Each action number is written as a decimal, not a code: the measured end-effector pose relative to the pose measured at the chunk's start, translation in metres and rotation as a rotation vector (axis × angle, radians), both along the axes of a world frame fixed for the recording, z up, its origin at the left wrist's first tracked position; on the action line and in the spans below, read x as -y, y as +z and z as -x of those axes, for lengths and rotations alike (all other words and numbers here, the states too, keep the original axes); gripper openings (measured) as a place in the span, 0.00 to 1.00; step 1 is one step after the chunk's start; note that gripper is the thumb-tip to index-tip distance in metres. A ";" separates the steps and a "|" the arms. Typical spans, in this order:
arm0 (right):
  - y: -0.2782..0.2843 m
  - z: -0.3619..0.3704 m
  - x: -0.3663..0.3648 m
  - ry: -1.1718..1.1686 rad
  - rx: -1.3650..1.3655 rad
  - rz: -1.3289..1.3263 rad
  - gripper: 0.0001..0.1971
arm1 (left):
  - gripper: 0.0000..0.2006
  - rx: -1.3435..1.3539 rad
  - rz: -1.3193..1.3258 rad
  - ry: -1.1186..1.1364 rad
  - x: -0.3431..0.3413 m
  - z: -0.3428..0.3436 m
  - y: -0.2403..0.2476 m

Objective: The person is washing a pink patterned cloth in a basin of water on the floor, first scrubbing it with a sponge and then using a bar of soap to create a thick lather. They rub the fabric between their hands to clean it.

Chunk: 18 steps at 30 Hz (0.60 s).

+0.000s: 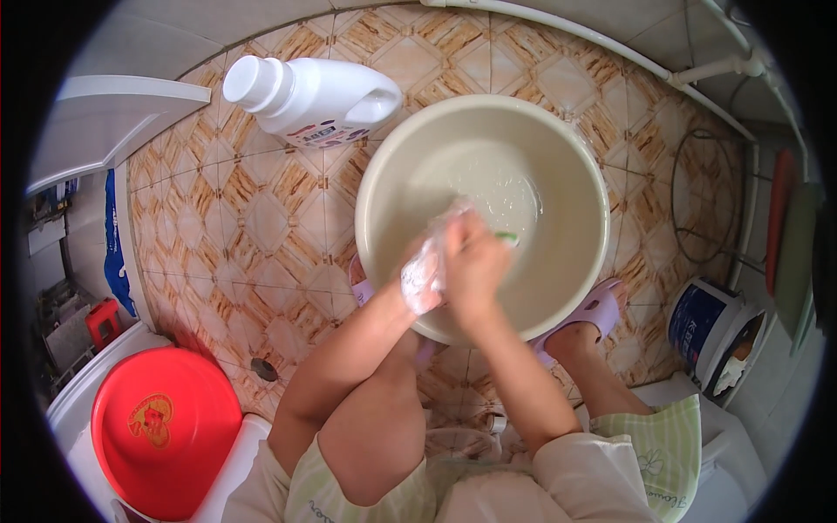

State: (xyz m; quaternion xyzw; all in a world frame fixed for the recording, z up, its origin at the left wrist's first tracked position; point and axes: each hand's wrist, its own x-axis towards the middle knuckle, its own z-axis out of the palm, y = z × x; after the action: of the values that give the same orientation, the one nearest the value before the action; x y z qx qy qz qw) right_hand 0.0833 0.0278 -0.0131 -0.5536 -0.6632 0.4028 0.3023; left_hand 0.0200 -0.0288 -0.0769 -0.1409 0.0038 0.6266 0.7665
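Note:
Over the cream basin [382,174], my two hands are close together and slightly blurred. A thin, whitish, wet-looking cloth [422,277] wraps around my left hand [425,248], which is closed on it. My right hand [481,266] is curled into a fist against the left one, its fingers bent inward. Past its knuckles pokes a small green tip [507,236]; the rest of that thing is hidden in the fist. At the bottom of the basin lies some shallow, cloudy water [510,187] with bubbles.
Left of the basin a white detergent bottle [327,91] stands on the tiled floor [261,218]. A red plastic lid or basin [166,427] is at lower left. At right are a blue-and-white bucket [704,327] and a wire ring [708,196]. Purple slippers [602,305] flank the basin.

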 end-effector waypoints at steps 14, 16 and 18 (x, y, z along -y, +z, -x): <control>-0.007 -0.018 -0.005 0.032 0.185 0.025 0.16 | 0.15 -0.318 0.418 -0.105 -0.012 -0.015 0.016; 0.003 -0.013 0.001 0.034 0.216 0.019 0.14 | 0.14 -1.096 0.090 -0.117 0.003 -0.019 -0.008; 0.012 -0.003 0.026 0.103 0.071 -0.275 0.13 | 0.13 -0.525 0.108 -0.110 0.004 -0.005 -0.006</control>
State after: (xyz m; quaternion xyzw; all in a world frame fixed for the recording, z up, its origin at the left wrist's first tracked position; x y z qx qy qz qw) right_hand 0.0863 0.0017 -0.0007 -0.4858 -0.7501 0.3034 0.3307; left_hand 0.0255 -0.0329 -0.0833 -0.0138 0.2436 0.5980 0.7635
